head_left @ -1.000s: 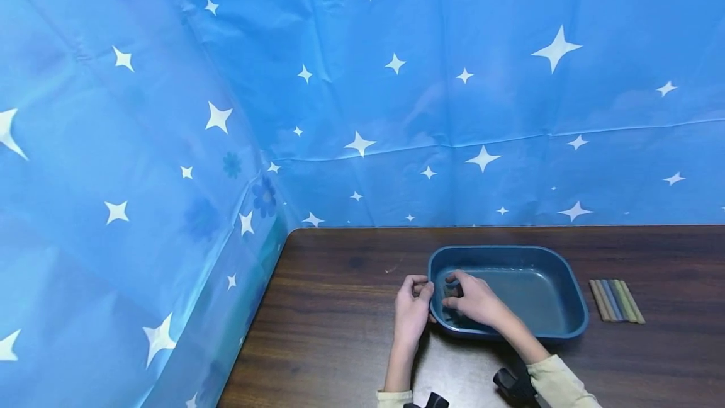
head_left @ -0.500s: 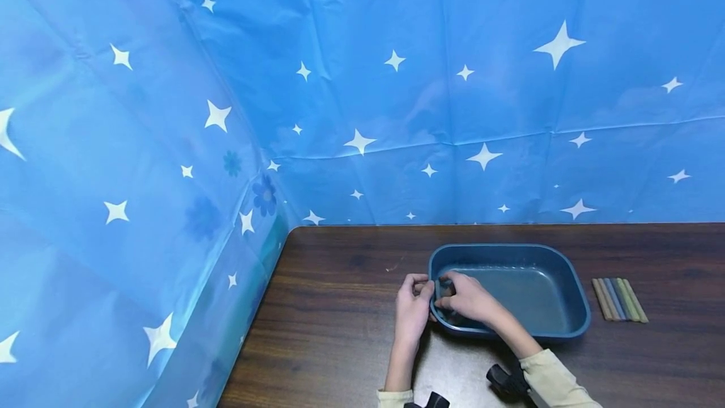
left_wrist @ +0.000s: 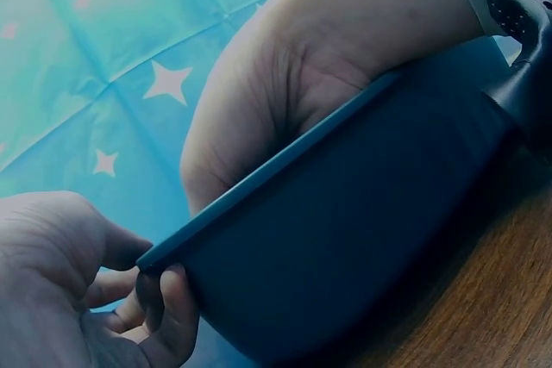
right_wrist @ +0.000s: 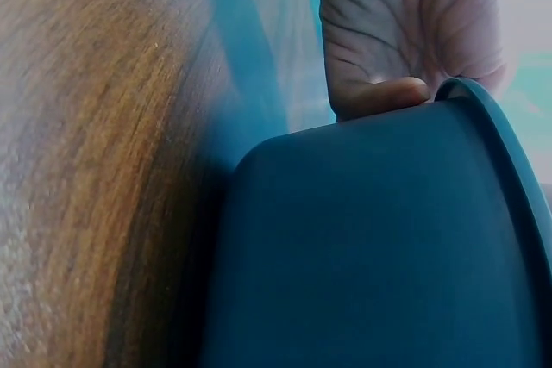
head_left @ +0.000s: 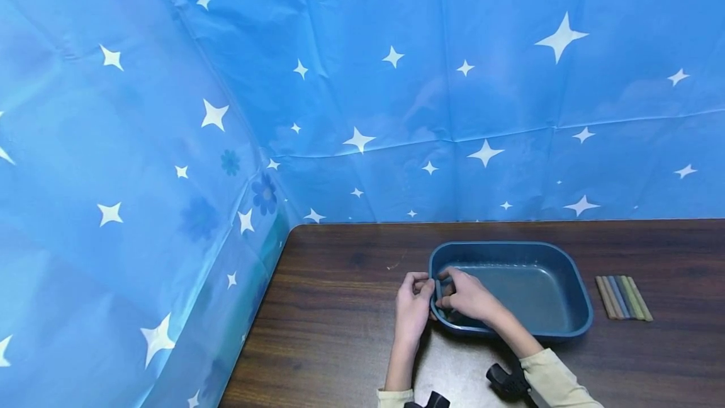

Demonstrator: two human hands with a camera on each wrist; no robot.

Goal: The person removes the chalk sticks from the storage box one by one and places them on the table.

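Note:
A deep blue rectangular basin [head_left: 512, 243] with rounded corners stands on the table. My left hand [head_left: 412, 310] pinches its left rim, with fingertips on both sides of the edge in the left wrist view. My right hand [head_left: 472, 298] reaches over the near side into the basin's left end, thumb and index finger bent toward the inner wall. A thin greyish strip [head_left: 438, 289] shows between those two fingertips, close along the wall; I cannot tell whether they hold it. The basin wall hides the right fingers in both wrist views.
To the right of the basin, several thin sticks [head_left: 624, 298] in brown, blue and green tones lie side by side on the dark wooden table [head_left: 340, 307]. Blue star-patterned sheeting [head_left: 362, 80] covers the back and left sides.
My right hand has shifted slightly left, up to the basin's inner left wall, and the greyish strip now shows between its fingertips. My left hand stays at the rim.

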